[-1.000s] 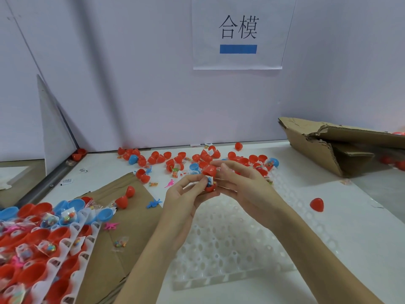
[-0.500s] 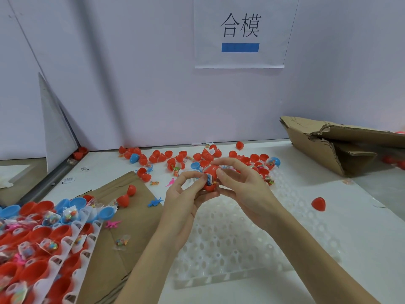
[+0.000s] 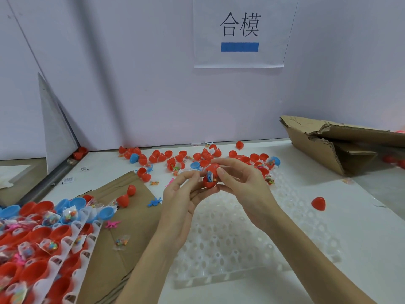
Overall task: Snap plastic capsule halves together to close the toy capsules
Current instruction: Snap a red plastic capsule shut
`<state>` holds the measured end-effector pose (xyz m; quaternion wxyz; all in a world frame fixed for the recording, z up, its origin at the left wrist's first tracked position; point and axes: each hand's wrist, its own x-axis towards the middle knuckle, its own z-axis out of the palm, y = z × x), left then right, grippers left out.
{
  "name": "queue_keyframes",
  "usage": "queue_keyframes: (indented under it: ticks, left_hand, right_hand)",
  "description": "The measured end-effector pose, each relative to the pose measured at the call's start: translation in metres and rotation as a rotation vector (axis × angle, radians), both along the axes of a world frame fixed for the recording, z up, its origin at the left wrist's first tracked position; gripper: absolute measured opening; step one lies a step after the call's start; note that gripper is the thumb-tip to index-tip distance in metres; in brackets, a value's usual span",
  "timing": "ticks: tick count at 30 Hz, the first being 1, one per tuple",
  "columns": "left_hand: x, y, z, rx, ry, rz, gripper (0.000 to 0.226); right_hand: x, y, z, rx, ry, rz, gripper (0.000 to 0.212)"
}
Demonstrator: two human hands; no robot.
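The white moulded tray (image 3: 252,249) lies flat on the table under both forearms, as it did 1 second ago, with the brown cardboard sheet (image 3: 131,216) at its left and the torn cardboard box (image 3: 324,145) far right. Along the far edge the heap of loose red halves (image 3: 175,156) looks the same, and 1 stray red half (image 3: 318,203) sits alone to the right of the tray.

The change is between the hands, above the far end of the tray. The left hand (image 3: 182,200) curls its fingers and thumb around the lower red half (image 3: 208,182). The right hand (image 3: 243,185) pinches the upper red half (image 3: 213,166) between thumb and forefinger, its other fingers bent underneath. Compared with half a second ago the 2 halves sit closer and more nearly in line, yet a gap remains, and the small blue toy with its clear wrapper (image 3: 210,175) shows through it.

So the capsule is not yet shut. The wrapper probably needs tucking in before the halves can snap, or it may catch in the seam.
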<state>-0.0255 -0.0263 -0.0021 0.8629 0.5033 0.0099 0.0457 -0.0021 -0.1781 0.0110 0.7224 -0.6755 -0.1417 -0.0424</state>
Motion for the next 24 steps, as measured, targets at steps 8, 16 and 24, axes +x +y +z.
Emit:
queue_keyframes:
  ticks: [8, 16, 24]
  left_hand:
    - [-0.003, -0.011, -0.002, 0.431, -0.156, 0.116, 0.02]
    - [-0.002, -0.015, -0.009, 0.576, -0.251, 0.216, 0.015]
    - [-0.004, -0.01, -0.002, 0.498, -0.217, 0.238, 0.023]
  right_hand:
    - [0.0, -0.001, -0.003, 0.044, 0.015, -0.029, 0.018]
    - [-0.003, 0.004, -0.005, 0.134, 0.039, -0.047, 0.017]
    - [-0.006, 0.009, -0.006, 0.123, 0.068, -0.048, 0.019]
